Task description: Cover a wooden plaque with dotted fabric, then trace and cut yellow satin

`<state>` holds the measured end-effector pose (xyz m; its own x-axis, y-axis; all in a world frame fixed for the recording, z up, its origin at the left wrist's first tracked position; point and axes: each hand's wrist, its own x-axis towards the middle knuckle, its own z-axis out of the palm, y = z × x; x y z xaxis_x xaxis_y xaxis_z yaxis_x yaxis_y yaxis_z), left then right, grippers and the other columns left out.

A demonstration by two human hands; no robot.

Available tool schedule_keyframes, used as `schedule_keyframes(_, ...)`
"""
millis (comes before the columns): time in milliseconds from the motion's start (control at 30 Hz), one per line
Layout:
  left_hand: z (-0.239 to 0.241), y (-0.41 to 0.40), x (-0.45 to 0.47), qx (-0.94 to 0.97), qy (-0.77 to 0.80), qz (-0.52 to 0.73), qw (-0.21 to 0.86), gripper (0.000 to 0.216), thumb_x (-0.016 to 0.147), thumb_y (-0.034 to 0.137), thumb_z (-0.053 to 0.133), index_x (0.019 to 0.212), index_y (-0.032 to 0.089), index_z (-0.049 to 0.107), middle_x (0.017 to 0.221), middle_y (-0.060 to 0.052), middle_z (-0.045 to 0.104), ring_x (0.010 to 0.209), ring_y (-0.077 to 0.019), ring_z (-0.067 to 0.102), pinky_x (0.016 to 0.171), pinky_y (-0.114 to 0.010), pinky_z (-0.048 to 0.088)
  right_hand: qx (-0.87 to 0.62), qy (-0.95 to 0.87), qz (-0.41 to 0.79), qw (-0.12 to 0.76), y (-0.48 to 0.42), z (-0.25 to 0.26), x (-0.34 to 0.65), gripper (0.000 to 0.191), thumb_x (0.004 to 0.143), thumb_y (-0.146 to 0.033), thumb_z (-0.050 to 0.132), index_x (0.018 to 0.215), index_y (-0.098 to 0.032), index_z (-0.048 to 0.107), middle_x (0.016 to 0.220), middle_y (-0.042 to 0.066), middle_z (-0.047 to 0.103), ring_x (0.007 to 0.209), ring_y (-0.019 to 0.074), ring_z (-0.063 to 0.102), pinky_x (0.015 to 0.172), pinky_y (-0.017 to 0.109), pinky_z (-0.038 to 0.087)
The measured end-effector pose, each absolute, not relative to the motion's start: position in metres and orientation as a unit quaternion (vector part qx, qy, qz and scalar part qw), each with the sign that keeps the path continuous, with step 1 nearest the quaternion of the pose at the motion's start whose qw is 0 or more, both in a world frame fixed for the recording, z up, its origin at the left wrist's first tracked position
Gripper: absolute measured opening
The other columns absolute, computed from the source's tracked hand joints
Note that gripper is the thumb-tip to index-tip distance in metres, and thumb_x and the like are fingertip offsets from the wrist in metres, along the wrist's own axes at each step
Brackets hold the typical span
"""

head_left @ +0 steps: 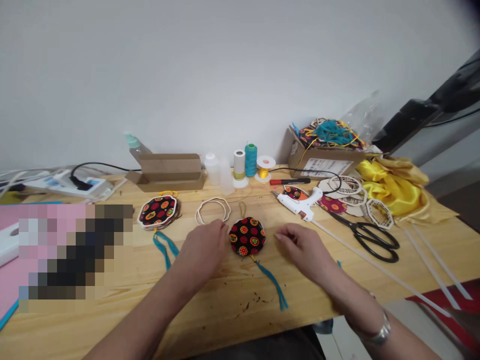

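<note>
A round ornament in black fabric with red and orange flowers [247, 236] lies flat on the wooden table. It has a cord loop at the top and a teal tassel [275, 282] below. My left hand [208, 247] is at its left edge, fingers closed and turned away, so their grip is hidden. To its right, apart from it, my right hand [305, 250] is closed with thumb and forefinger drawn together; anything between them is too small to make out. Thin wooden frames [200, 212] lie beyond my left hand. A stack of similar ornaments [158, 212] sits farther left.
A white glue gun [300, 204] and black scissors [375, 240] lie on the right, near clear sticks and yellow satin [393, 192]. Thread spools [251, 161], bottles and an open cardboard box [170, 175] stand along the wall. A power strip [71, 184] is at left.
</note>
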<state>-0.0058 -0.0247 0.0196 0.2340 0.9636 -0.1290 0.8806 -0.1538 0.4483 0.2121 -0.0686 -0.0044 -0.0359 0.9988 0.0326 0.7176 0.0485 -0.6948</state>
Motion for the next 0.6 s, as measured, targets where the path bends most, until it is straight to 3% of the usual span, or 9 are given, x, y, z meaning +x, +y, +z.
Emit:
schedule_keyframes(167,0.005,-0.018,-0.010,0.740,0.609,0.154,0.239,0.033,0.090,0.033,0.036,0.078,0.021,0.063,0.063,-0.002,0.067,0.061,-0.0196,0.063,0.060,-0.029,0.042,-0.619,-0.699,0.237,0.267,-0.022,0.013,0.205,0.017,0.084,-0.020,0.054,0.070,-0.019,0.065,0.067,0.001,0.066,0.063,0.0153,0.056,0.056,0.026,0.038)
schedule_keyframes(367,-0.006,-0.017,-0.012,0.721,0.577,0.277,0.267,0.024,0.088,0.035,0.045,0.082,0.022,0.065,0.068,0.002,0.068,0.063,-0.0151,0.062,0.063,-0.025,0.046,-0.595,-0.713,0.241,0.280,-0.002,-0.004,0.196,0.012,0.083,-0.017,0.058,0.078,-0.020,0.069,0.079,0.003,0.068,0.075,0.0166,0.060,0.066,0.028,0.043)
schedule_keyframes(600,-0.013,-0.017,-0.010,0.700,0.564,0.320,0.299,0.024,0.089,0.033,0.047,0.096,0.020,0.066,0.085,-0.002,0.073,0.065,-0.0153,0.064,0.063,-0.026,0.048,-0.587,-0.722,0.250,0.268,0.001,0.000,0.195,0.008,0.081,-0.018,0.063,0.081,-0.019,0.071,0.082,0.004,0.068,0.075,0.0171,0.061,0.068,0.029,0.044)
